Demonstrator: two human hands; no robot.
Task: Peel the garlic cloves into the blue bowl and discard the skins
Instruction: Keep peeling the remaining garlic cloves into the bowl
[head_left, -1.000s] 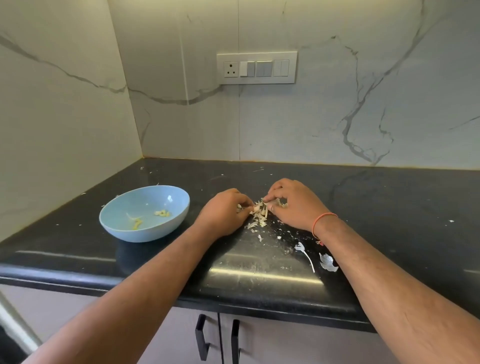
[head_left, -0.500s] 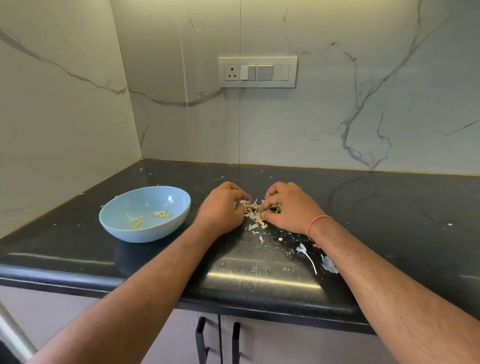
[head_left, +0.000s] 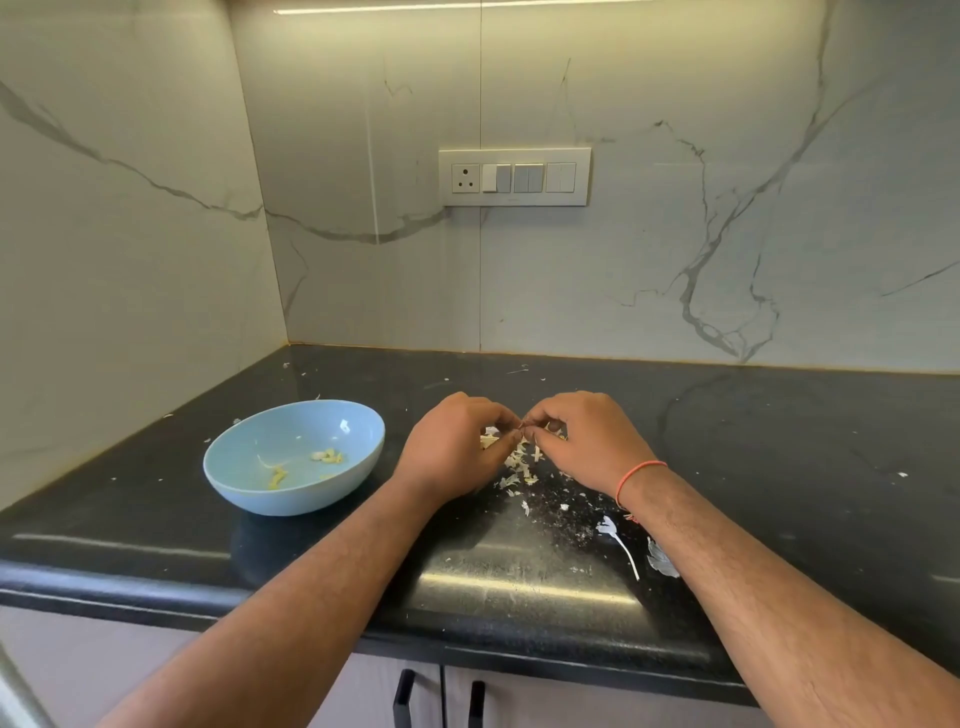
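— Both hands have been drawn closer together since the earlier frame: the fingertips, apart a moment ago, now meet over the heap of skins, and the view has been tilted upward so that more wall is shown.

— How are the fingers set?

— On the left hand (head_left: 457, 447) and the right hand (head_left: 582, 441) the fingers are curled inward and narrowed to a pinch at one spot between them. A garlic clove is presumably held there, but it is hidden by the fingertips, so what is pinched cannot be told for certain.

— And the task's things?

— The blue bowl (head_left: 249, 488) is stood on the black countertop (head_left: 779, 441) just beside the left wrist. The pile of garlic skins (head_left: 519, 462) is lain under and just in front of the fingertips.

— How should the step be done well?

— The clove is best steadied by one pinch while the skin is lifted from its tip by a nail of the other hand and pulled off in strips. The work is best kept low over the pile, so that flakes are not scattered further. A light grip is judged wise, since a bare clove is slippery.

— Counts?

— One bowl, with two small yellowish clusters of peeled garlic (head_left: 327, 456) in it; two hands; one orange wrist thread (head_left: 636, 474); one main heap of skins, two larger white scraps (head_left: 660, 558) near the right forearm, and loose flecks too many to be counted
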